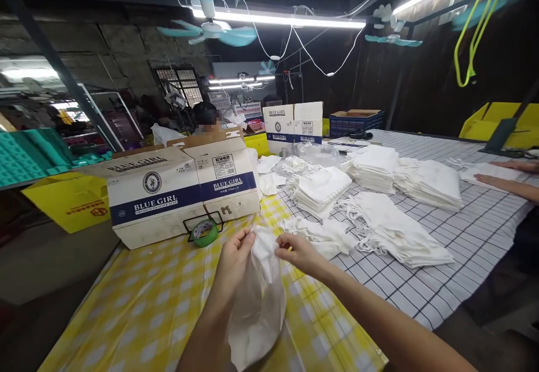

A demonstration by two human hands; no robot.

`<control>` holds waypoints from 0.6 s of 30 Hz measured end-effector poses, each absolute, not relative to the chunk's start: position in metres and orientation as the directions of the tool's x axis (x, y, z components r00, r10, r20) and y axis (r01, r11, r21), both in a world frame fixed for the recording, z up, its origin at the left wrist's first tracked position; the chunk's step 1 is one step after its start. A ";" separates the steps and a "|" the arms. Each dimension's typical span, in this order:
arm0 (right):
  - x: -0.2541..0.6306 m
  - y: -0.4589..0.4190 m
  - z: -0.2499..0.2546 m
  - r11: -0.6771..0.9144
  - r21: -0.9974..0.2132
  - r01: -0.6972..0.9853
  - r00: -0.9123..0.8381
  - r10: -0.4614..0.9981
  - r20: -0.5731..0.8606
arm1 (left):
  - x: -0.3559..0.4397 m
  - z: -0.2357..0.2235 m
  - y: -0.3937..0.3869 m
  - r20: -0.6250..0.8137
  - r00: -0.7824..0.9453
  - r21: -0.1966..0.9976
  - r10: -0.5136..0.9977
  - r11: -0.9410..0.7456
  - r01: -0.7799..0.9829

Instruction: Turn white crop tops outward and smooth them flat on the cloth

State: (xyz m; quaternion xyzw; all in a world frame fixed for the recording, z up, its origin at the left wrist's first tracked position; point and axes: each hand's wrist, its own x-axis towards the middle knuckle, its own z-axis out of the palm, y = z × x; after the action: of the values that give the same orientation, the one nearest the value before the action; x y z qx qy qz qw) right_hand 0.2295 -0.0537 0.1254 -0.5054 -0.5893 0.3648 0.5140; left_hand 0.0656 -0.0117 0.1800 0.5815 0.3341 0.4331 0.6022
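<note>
Above the yellow checked tablecloth (147, 299), a thin white cloth bag (261, 299) hangs down from my two hands. My left hand (240, 248) pinches its gathered top edge between thumb and fingers. On the other side, my right hand (297, 251) is closed at the bag's upper right edge, fingertips curled against the fabric; any cord between them is too small to make out. Just beyond my right hand lies a loose heap of white cloth bags (320, 236) with thin strings.
A BLUE GIRL carton (185, 186) stands at the left, with a green tape roll (205, 232) before it. Stacked white bags (400, 228) cover much of the grid-patterned cloth (438, 282). Another person's hands (505, 184) rest on fabric at far right. A second carton (292, 125) stands behind.
</note>
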 end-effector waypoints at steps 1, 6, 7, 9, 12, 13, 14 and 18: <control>0.232 -0.052 0.130 0.193 -0.974 0.120 0.034 0.980 0.198 | 0.065 0.185 -0.010 0.096 0.389 0.986 0.916 -0.034 -0.163; 0.241 -0.050 0.158 0.155 -0.974 -0.165 0.076 0.987 0.144 | 0.060 0.207 0.000 0.069 0.340 0.956 0.938 0.035 -0.293; 0.242 -0.050 0.163 0.154 -0.971 -0.180 0.097 0.986 0.138 | 0.058 0.209 0.001 0.064 0.332 0.952 0.941 0.042 -0.303; 0.242 -0.052 0.171 0.138 -0.966 -0.221 0.115 0.987 0.114 | 0.056 0.210 0.002 0.056 0.316 0.949 0.947 0.048 -0.311; 0.241 -0.055 0.177 0.096 -0.951 -0.294 0.085 0.994 0.074 | 0.052 0.207 0.003 0.051 0.306 0.948 0.951 0.051 -0.315; 0.240 -0.056 0.177 0.086 -0.947 -0.309 0.072 0.995 0.066 | 0.051 0.206 0.004 0.050 0.305 0.947 0.951 0.052 -0.318; 0.239 -0.057 0.177 0.080 -0.945 -0.317 0.061 0.996 0.064 | 0.049 0.205 0.004 0.051 0.305 0.946 0.951 0.052 -0.320; 0.237 -0.058 0.172 0.114 -0.944 -0.308 0.045 0.993 0.105 | 0.044 0.202 0.008 0.066 0.291 0.948 0.954 0.031 -0.315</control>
State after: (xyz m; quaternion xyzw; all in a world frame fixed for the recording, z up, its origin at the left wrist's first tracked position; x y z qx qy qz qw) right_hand 0.2372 -0.0583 0.1721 -0.3934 -0.4353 0.5368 0.6063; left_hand 0.0442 0.0079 0.2021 0.4874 0.3278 0.4971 0.6386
